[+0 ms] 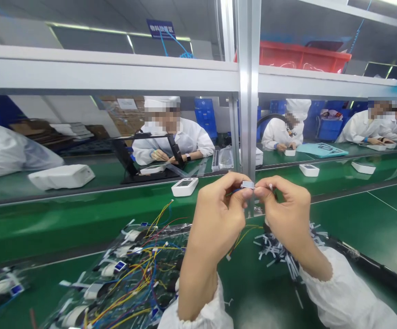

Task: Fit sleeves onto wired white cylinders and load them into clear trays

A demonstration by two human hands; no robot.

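Observation:
My left hand (217, 214) is closed, pinching a small flat grey rectangular part (248, 184) between thumb and fingertips. My right hand (289, 208) is closed too, its thumb and forefinger pinched at the part's right edge; what they grip is too small to make out. A tiny white end pokes up between the right fingers. Thin yellow wires (241, 237) with a white connector hang between and below the hands. Under my right wrist lies a pile of small white and black strips (279, 251).
Wired parts with yellow, red and blue leads (143, 274) lie on clear plastic at left. White devices (185, 186) rest on the green conveyor (99, 224) ahead. A metal post (248, 100) rises beyond my hands. Several co-workers in white sit opposite. A black tube (373, 265) lies at right.

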